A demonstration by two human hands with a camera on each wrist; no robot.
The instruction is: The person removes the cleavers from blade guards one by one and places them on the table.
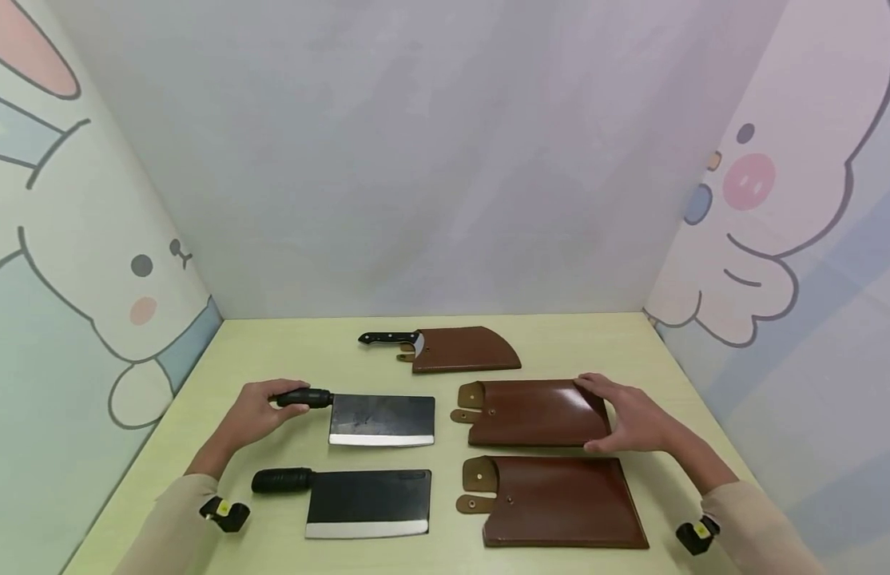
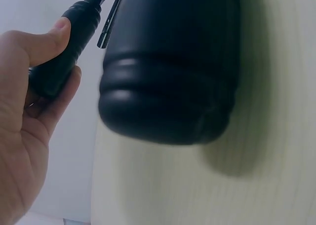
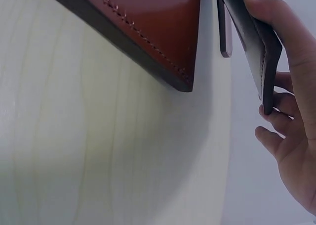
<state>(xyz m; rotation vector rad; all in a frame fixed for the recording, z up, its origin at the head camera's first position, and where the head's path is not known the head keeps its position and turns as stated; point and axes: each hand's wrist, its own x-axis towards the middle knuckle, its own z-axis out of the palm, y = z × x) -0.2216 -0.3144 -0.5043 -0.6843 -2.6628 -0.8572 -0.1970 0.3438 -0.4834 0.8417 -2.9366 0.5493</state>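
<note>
Backdrop: I'm looking at a pale grey back wall [image 1: 431, 160] behind a light wood-grain table [image 1: 596, 343].
Left wall: a cartoon rabbit [image 1: 78, 279] is printed on it.
Left hand: on my feed the left hand [image 1: 256, 411] grips the black handle [image 1: 304, 398] of the farther cleaver, thumb on one side and fingers on the other.
Nearer cleaver: the nearer cleaver [image 1: 369, 495] lies on the table, handle to the left; its grooved butt looms close in my left wrist view.
Farther cleaver: the farther cleaver [image 1: 383, 417] lies behind the nearer one, dark blade pointing right, bright edge toward the person.
Back row: a riveted knife handle [image 1: 387, 338] sticks out leftward from a brown cover [image 1: 466, 350].
Farther sheath: the farther sheath [image 1: 538, 411], glossy brown, lies right of the farther cleaver, its tan tabs facing left.
Nearer sheath: the nearer sheath [image 1: 567, 503] lies just in front of it; my right wrist view shows stitching along its edge.
Right hand: the right hand [image 1: 635, 414] grasps the farther sheath's right end, thumb at the near edge, fingers at the far one.
Right wall: I get a pink-cheeked cartoon animal [image 1: 797, 208] there.
</note>
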